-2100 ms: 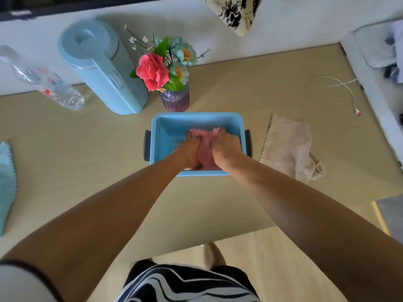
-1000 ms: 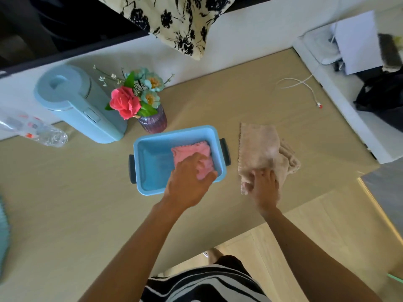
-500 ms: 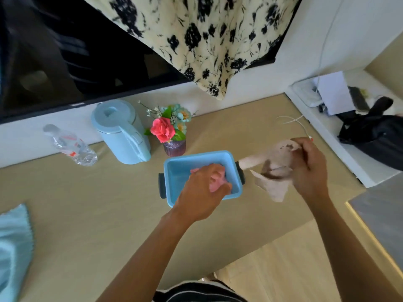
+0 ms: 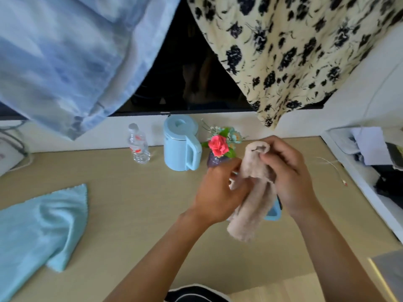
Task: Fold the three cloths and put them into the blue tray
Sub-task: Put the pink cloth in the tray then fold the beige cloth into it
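Both your hands are closed on the fluffy beige cloth [image 4: 253, 192], held in the air above the pale wooden table [image 4: 135, 214]: your right hand [image 4: 290, 177] pinches its top end, your left hand [image 4: 218, 192] grips its side. It hangs over the blue plastic tray [image 4: 275, 211] (mostly hidden behind it). The light blue cloth [image 4: 39, 227] lies crumpled at the table's left edge.

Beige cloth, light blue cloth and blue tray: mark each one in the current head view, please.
beige cloth [image 4: 253, 192], head view, middle of the hanging bunch between both hands.
light blue cloth [image 4: 37, 232], head view, flat centre.
blue tray [image 4: 273, 212], head view, visible corner of its rim.
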### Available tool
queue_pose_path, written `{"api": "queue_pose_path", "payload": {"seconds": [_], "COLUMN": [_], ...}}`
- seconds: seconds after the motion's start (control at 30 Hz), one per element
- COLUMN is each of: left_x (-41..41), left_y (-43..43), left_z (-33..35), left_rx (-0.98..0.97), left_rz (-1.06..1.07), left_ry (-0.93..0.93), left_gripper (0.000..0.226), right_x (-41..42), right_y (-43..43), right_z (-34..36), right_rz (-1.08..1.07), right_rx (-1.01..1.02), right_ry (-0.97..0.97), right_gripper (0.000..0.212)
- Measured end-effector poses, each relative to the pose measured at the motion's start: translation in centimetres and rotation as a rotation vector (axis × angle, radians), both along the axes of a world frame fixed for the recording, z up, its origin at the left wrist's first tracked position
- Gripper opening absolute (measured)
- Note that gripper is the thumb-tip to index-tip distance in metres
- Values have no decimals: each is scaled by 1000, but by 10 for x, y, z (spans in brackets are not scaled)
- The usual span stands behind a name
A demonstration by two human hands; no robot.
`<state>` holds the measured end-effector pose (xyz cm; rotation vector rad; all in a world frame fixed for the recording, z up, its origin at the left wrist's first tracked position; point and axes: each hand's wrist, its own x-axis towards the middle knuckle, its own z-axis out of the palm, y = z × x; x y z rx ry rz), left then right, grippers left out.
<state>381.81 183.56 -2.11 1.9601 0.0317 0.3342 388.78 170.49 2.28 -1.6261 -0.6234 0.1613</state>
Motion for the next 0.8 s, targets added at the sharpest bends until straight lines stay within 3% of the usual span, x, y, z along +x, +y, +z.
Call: {"api": "queue_pose_path", "payload": {"seconds": [0.1,0.2,0.27,0.33,0.43,0.5,0.6,0.8], "left_x": [-16,-35,-50,-65,-86,-95,-108,-127], "left_y": [30,63,83,99,119,131,147,165], "left_z": [-6,-11,-14,-15,-21,-28,-32,-27], "left_rx": [-7,-30,-65,-103,-78,-48,-37,48], "left_rz": [150,158,123,89,162,293,414,433], "left_ry": [-22,27,80,131,169,172,154,118], "left_gripper": [13,18,22,22,31,29,16,16], "right_x": [-12,-25,-34,-39,-48,-55,-67,-74], "right_y": [38,72,93,108,122,127,136,149], "right_z": [-9,-16,-22,-29,-34,-37,-42,-58], "right_rz": [71,31,-73,-138,51,195,166,126], "right_rx": [52,76,140,157,112,-43,-330,-492], "right_ry": [108,213,410,635,774,598,282,-59], "right_gripper": [16,19,31,30,30,31,15,15]}}
